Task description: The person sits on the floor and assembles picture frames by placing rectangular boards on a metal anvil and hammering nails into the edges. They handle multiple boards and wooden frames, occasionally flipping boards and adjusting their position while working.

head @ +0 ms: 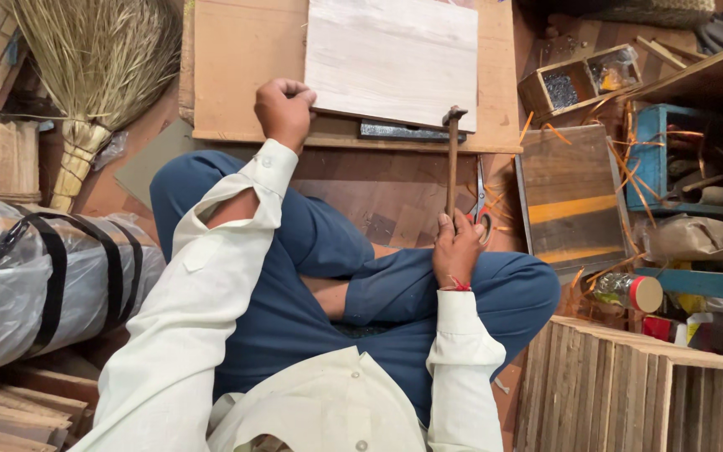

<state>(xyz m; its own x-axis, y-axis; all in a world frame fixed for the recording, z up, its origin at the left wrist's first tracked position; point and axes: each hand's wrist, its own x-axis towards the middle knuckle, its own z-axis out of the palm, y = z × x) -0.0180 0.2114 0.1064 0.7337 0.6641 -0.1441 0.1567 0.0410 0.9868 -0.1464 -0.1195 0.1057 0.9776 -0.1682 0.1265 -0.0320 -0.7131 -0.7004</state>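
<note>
The person sits cross-legged on the floor [395, 197], blue trousers and pale sleeves filling the near part of the view. The right hand [457, 249] rests above the right knee, its fingers [445, 224] clenched round the low end of a hammer [452, 159]. The hammer has a thin brown wooden handle and a small dark metal head. Its long axis runs almost straight away from the person, handle end near, head far, with the head just at the near edge of a pale board [392, 59]. Scissors [480, 197] lie on the floor just right of the handle.

Farther out and to the left, the left hand [284, 109] is closed in a fist, knuckles up, pressed on the near left corner of the board; whether the fingers grip anything cannot be told. The board is whitish with faint grain, a flat rectangle, its long side running left to right. It lies on a larger tan panel [240, 67], and a dark metal strip [407, 131] sits along its near edge beside the hammer head.

A straw broom [94, 59] lies far left, a small wooden box [575, 84] far right, and a striped plank [571, 197] to the right of the scissors.
</note>
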